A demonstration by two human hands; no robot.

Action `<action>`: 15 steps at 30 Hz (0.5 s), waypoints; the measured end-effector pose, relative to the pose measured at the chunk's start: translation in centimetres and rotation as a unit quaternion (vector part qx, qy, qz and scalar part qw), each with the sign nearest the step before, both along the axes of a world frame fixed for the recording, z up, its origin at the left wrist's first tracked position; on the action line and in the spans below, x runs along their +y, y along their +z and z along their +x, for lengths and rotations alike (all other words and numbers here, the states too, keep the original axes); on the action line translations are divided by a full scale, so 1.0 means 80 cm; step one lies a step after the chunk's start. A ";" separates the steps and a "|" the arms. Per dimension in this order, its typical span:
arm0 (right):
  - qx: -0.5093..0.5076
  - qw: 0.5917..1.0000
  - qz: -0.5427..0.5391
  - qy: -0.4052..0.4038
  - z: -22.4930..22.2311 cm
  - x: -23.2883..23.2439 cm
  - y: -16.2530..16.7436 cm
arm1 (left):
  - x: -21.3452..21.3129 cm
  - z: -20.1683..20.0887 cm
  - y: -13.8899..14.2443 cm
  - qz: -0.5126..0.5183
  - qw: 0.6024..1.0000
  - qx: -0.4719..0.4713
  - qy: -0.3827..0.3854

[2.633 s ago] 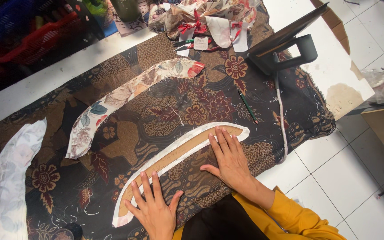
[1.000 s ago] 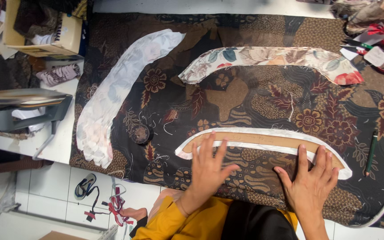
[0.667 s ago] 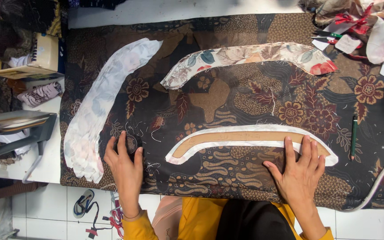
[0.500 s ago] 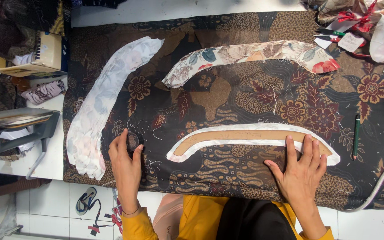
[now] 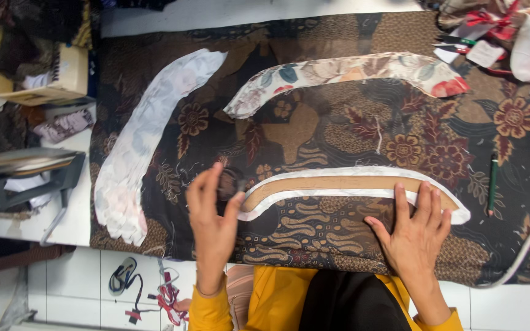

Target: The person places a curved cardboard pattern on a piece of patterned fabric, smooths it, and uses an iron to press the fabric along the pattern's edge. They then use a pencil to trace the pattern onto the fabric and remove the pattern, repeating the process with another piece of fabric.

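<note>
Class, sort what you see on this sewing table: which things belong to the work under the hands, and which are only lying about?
In use:
- curved cardboard pattern on its white fabric strip
- brown batik cloth beneath
- left hand, raised near the pattern's end
- right hand, flat on the cloth

Lying about:
- floral curved piece
- pale curved piece
- green pen
- cardboard box

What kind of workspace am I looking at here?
Probably a sewing or tailoring workshop: brown batik cloth covers the table, curved cut fabric pieces lie on it, and a cardboard pattern sits on a white piece.
</note>
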State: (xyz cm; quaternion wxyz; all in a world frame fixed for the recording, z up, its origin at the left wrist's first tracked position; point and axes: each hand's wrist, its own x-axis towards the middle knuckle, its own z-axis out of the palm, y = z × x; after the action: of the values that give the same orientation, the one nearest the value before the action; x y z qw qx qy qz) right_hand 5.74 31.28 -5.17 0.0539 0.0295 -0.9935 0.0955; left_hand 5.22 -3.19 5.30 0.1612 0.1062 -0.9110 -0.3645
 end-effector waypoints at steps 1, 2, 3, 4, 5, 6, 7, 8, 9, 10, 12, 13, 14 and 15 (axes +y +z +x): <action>-0.001 1.000 -0.002 0.000 0.000 -0.002 0.002 | 0.013 -0.002 -0.001 0.015 0.999 -0.003 -0.028; -0.002 1.000 -0.002 -0.001 -0.001 -0.005 0.003 | 0.025 -0.005 -0.003 0.030 0.998 -0.007 -0.058; -0.005 1.000 -0.002 -0.004 -0.001 -0.006 0.005 | 0.037 -0.010 -0.006 0.038 0.996 -0.008 -0.082; -0.009 1.000 -0.001 -0.005 0.000 -0.009 0.007 | 0.048 -0.013 -0.010 0.047 0.993 -0.009 -0.106; -0.012 1.000 0.000 -0.007 -0.001 -0.011 0.008 | 0.059 -0.017 -0.015 0.056 0.990 -0.008 -0.131; -0.014 1.000 0.001 -0.009 -0.001 -0.014 0.009 | 0.067 -0.020 -0.019 0.055 0.987 -0.011 -0.149; -0.010 1.000 0.000 -0.010 -0.002 -0.016 0.010 | 0.076 -0.024 -0.023 0.054 0.984 -0.013 -0.166; -0.006 1.000 -0.001 -0.010 -0.003 -0.018 0.010 | 0.084 -0.027 -0.027 0.052 0.981 -0.016 -0.184; -0.003 1.000 -0.003 -0.010 -0.003 -0.020 0.010 | 0.090 -0.029 -0.031 0.053 0.979 -0.024 -0.194; -0.005 1.000 -0.003 -0.013 -0.003 -0.023 0.010 | 0.095 -0.030 -0.035 0.054 0.977 -0.032 -0.204; -0.009 1.000 -0.006 -0.016 -0.003 -0.026 0.010 | 0.104 -0.034 -0.041 0.041 0.975 -0.038 -0.215; -0.003 1.000 -0.009 -0.015 -0.003 -0.027 0.010 | 0.106 -0.035 -0.045 0.028 0.975 -0.036 -0.217; 0.003 1.000 -0.012 -0.013 -0.003 -0.029 0.010 | 0.108 -0.037 -0.048 0.015 0.975 -0.033 -0.217; 0.010 1.000 -0.015 -0.010 -0.003 -0.030 0.010 | 0.110 -0.039 -0.051 0.010 0.976 -0.033 -0.215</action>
State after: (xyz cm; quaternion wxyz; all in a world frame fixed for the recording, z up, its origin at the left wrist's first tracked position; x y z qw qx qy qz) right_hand 5.48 28.90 -4.38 0.0653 0.0198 -0.9917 0.1093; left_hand 2.10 5.63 1.24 0.0481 -0.0783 -0.9138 -0.3956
